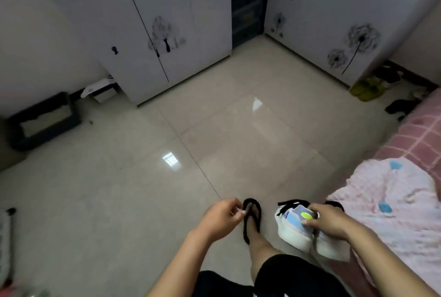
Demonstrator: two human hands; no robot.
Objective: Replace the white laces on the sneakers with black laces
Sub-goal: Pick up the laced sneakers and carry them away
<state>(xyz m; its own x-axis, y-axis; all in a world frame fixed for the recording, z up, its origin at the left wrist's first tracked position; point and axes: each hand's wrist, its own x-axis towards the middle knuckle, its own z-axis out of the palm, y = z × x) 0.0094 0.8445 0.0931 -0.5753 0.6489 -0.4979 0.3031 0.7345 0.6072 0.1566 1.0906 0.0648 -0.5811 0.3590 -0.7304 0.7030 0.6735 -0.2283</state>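
Head view: a person looks down at both bare hands above a glossy tiled floor (143, 177).
Right hand (331, 221): fingers and thumb curled round a pair of sneakers, gripping them from above.
Sneakers (294, 231): white soles, pale blue upper with a yellow-green patch, held together off the floor, just beside the bed edge.
Black laces (290, 204): already on the front sneaker, loose ends sticking out at its top.
Left hand (220, 216): fingers curled with fingertips pinched together; a small pale bit shows at the tips, too blurred to tell what it is or whether it is held.
Foot (251, 219): in a black flip-flop, on the floor between the two hands.
Bed (405, 201): pink checked sheet and crumpled pink blanket, at right.
Wardrobes (171, 34): white doors with dandelion prints, at the far wall.
Dark tray (45, 121): on the floor at left, by the wall.
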